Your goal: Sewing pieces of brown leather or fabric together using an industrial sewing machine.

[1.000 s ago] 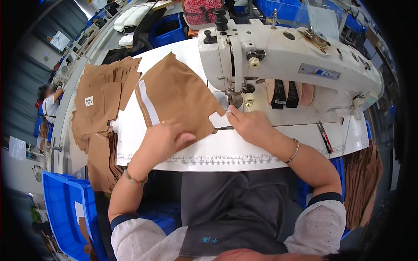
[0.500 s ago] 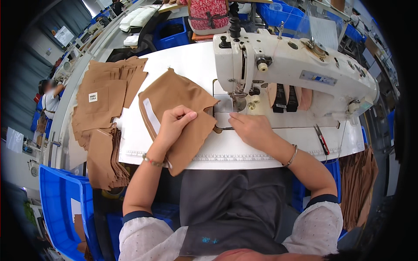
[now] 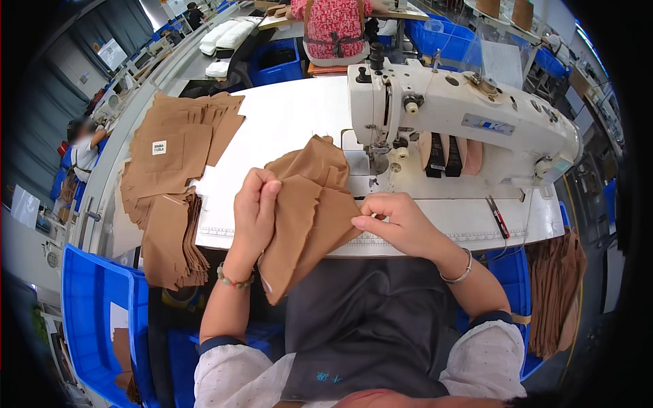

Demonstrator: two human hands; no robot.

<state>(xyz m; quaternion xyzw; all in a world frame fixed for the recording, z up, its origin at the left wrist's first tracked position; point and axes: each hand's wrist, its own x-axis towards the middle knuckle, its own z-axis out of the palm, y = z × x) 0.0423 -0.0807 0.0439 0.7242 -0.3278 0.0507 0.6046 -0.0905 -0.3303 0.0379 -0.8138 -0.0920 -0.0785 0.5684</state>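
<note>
A brown fabric piece (image 3: 303, 217) is held between both hands at the front of the white sewing table, its lower corner hanging past the table edge. My left hand (image 3: 256, 207) is closed on its left side, thumb on top. My right hand (image 3: 398, 221) pinches its right edge between thumb and fingers. Part of the cloth is folded over, and the far part lies bunched on the table. Just beyond, to the right, stands the white sewing machine (image 3: 469, 115); its needle and presser foot (image 3: 375, 160) are apart from the cloth.
Stacked brown pieces (image 3: 170, 146) lie at the left, more (image 3: 173, 238) draping over the edge. Red-handled thread snips (image 3: 498, 217) rest at the right. A blue bin (image 3: 102, 272) stands lower left; brown pieces (image 3: 554, 292) hang lower right. Other people work behind.
The cloth has been lifted and turned, coming nearer me and away from the needle. My right hand has moved from beside the presser foot to grip the cloth's right edge.
</note>
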